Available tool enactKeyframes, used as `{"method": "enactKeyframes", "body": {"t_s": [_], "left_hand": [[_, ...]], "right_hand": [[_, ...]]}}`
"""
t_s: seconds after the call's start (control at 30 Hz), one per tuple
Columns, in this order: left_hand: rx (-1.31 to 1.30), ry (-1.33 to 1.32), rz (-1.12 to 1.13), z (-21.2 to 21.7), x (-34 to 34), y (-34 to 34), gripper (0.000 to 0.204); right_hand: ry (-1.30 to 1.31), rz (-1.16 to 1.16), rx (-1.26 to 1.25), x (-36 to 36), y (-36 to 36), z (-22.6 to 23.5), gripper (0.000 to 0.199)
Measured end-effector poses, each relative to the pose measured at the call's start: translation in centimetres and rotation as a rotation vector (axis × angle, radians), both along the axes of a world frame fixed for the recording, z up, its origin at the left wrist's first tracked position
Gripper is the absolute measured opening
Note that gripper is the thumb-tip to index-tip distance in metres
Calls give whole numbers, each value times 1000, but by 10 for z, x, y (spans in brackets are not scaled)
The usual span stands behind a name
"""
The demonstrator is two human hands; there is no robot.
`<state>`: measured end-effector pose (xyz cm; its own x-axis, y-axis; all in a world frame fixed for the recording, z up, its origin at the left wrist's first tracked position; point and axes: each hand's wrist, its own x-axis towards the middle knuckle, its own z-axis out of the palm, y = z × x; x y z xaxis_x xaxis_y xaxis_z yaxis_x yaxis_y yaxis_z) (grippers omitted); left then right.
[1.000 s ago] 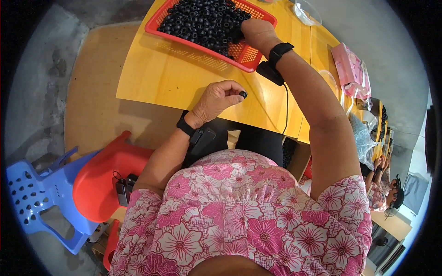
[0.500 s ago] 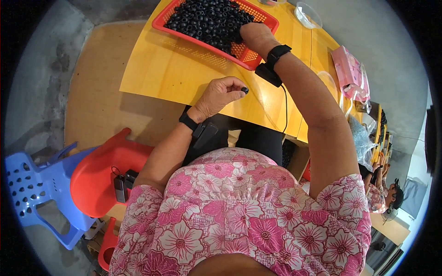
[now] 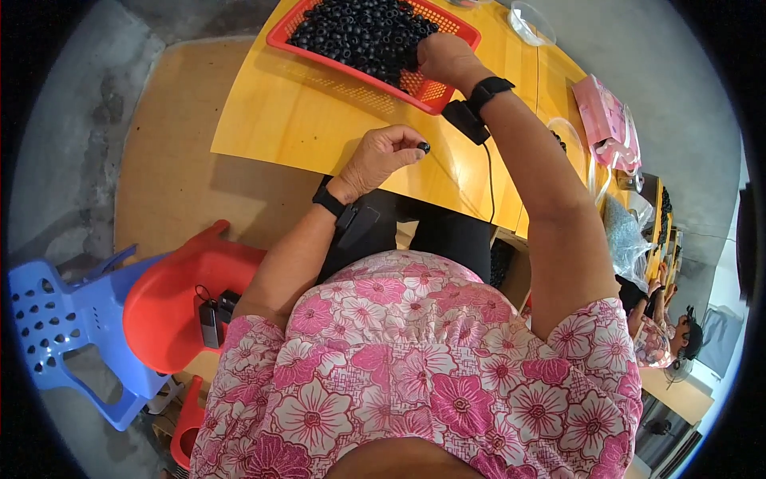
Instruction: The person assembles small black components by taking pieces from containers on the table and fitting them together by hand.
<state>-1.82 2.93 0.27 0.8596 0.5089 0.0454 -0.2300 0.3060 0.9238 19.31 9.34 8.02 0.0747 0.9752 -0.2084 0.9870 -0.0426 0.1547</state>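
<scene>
My left hand (image 3: 383,158) is over the near edge of the yellow table, pinching a small black ring-like piece (image 3: 424,148) between thumb and forefinger. My right hand (image 3: 445,60) reaches into the right end of a red plastic basket (image 3: 335,67). Its fingers curl down against a heap of small black hollow pieces (image 3: 363,36); the fingertips are hidden, so I cannot make out what they hold. Both wrists wear black straps with small dark boxes.
A clear round tub (image 3: 532,24) stands beyond the basket. Along the table's right side are a pink bag (image 3: 604,116) and clear plastic wrap (image 3: 625,235). Red (image 3: 171,315) and blue (image 3: 88,319) plastic chairs stand at left. Another person (image 3: 661,335) works far right.
My right hand shifts slightly at the basket's right end, its fingers still down among the black pieces. My left hand rises slightly, keeping the small piece pinched.
</scene>
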Motion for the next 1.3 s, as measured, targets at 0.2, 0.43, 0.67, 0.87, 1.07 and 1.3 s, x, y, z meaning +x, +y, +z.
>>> {"method": "enactKeyframes", "body": {"t_s": [0.2, 0.43, 0.67, 0.87, 1.07, 1.3], "left_hand": [[47, 34, 28, 3, -1, -2, 16], [61, 91, 121, 12, 6, -12, 14], [-68, 26, 126, 8, 24, -30, 16], [-27, -4, 103, -2, 22, -33, 18], [102, 42, 74, 1, 24, -34, 18], [196, 69, 92, 2, 23, -32, 20]], "right_hand": [[1126, -211, 470, 4, -60, 19, 20], [2004, -529, 509, -12, -144, -8, 19], [2155, -560, 514, -30, -187, -24, 19], [2169, -599, 539, -40, -205, -25, 18], [2114, -695, 506, -43, -209, -28, 18], [1839, -643, 474, -46, -202, -26, 19]]}}
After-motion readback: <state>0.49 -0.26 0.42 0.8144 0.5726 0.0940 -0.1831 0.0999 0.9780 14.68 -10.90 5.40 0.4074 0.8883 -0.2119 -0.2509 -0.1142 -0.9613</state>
